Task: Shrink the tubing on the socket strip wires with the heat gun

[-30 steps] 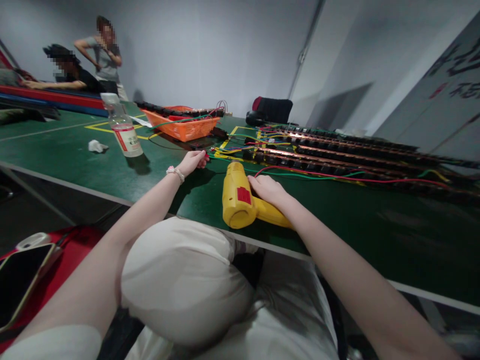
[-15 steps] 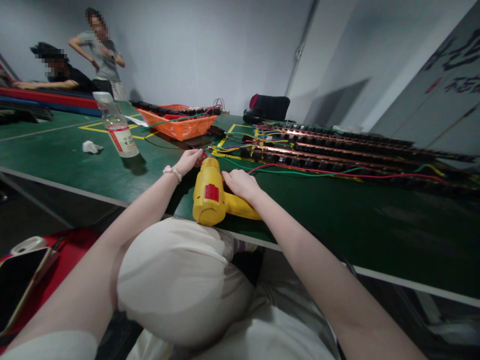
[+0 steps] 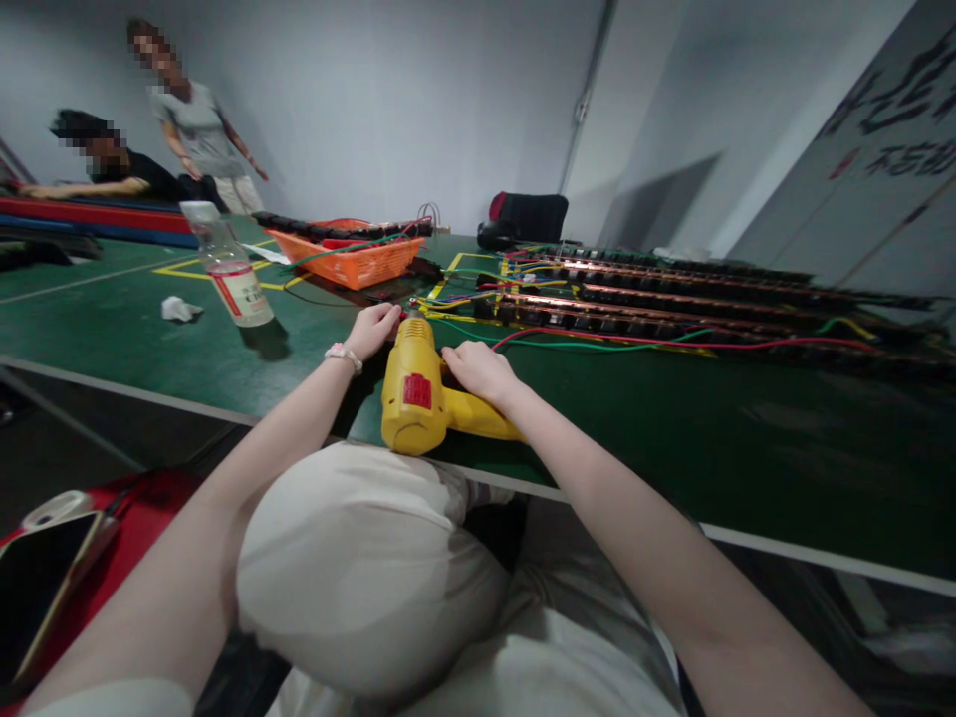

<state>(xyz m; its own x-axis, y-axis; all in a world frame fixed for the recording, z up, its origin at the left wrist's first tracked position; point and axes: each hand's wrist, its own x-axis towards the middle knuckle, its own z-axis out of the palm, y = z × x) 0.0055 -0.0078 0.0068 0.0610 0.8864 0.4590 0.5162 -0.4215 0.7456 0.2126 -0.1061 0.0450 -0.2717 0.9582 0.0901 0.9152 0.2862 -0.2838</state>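
A yellow heat gun [image 3: 413, 393] with a red label rests near the table's front edge, its nozzle facing away from me. Just left of the nozzle, my left hand [image 3: 371, 331] has its fingers pinched on a small red piece [image 3: 401, 313], too small to make out fully. My right hand [image 3: 478, 368] is closed on the far side of the gun's handle [image 3: 482, 415]; its fingertips are hidden, and I cannot tell what they hold. A red wire [image 3: 597, 337] and a green wire [image 3: 583, 347] run rightward from beside this hand.
Long black strips with copper-coloured bars [image 3: 634, 299] and coloured wires lie at the right. An orange basket [image 3: 358, 267] holds more strips. A clear bottle [image 3: 237, 284] and crumpled white paper [image 3: 179, 310] are at the left. Two people [image 3: 198, 134] are beyond.
My view has shifted slightly. Both hands and the heat gun keep nearly the same places relative to each other. The standing person in the background has lowered their arms.
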